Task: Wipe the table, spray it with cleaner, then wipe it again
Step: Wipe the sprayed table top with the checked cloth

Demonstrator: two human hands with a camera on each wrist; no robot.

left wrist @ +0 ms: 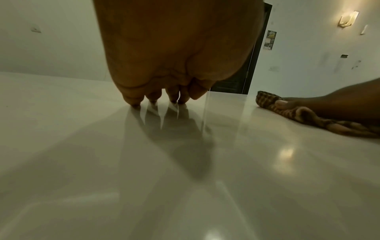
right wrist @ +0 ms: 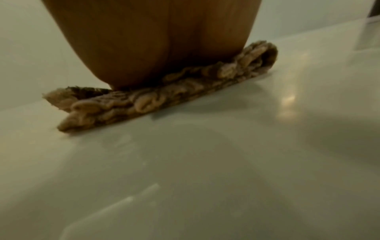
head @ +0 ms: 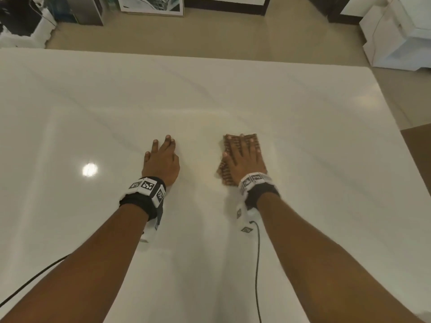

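bare forearms, black wristbands [head: 140, 202] with white black-patterned marker tags [head: 147, 185], thin black cables [head: 257, 264]

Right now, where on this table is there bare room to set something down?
The white table is bare from the fingertips to its far edge, left of the left hand, and right of the brown cloth under the right hand. Tightest: the gap between the hands.

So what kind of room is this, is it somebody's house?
Probably a room in a home, though I can't be sure. There's a big glossy white table, a framed picture leaning on the tiled floor, and a glowing wall lamp beside a dark door.
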